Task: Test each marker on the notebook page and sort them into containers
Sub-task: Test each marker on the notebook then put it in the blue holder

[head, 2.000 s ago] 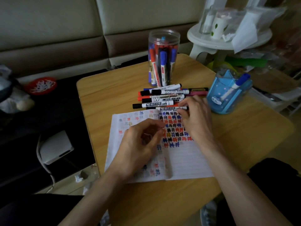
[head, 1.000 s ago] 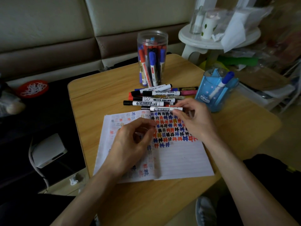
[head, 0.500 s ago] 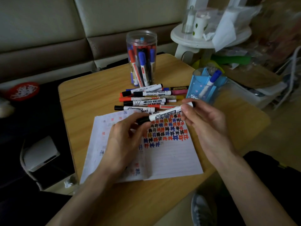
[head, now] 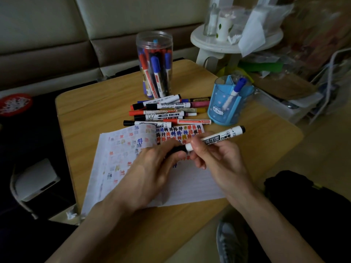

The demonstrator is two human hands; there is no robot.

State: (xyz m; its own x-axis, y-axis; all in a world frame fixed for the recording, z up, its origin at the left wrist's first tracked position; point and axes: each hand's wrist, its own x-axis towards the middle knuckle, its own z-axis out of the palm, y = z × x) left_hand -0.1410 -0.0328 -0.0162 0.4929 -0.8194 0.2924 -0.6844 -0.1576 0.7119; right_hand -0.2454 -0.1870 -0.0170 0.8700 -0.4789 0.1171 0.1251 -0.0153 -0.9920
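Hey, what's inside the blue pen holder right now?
The blue pen holder holds one blue-capped marker, leaning. Its other compartments' floors are hidden by the walls.

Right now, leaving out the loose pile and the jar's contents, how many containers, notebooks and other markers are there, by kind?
Jar: 1
Blue holder: 1
Notebook: 1
Held marker: 1
Marker in holder: 1
Total: 5

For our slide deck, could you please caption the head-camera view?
A white-barrelled black-capped whiteboard marker held by left hand and right hand above the marked lined notebook page, loose markers piled behind.
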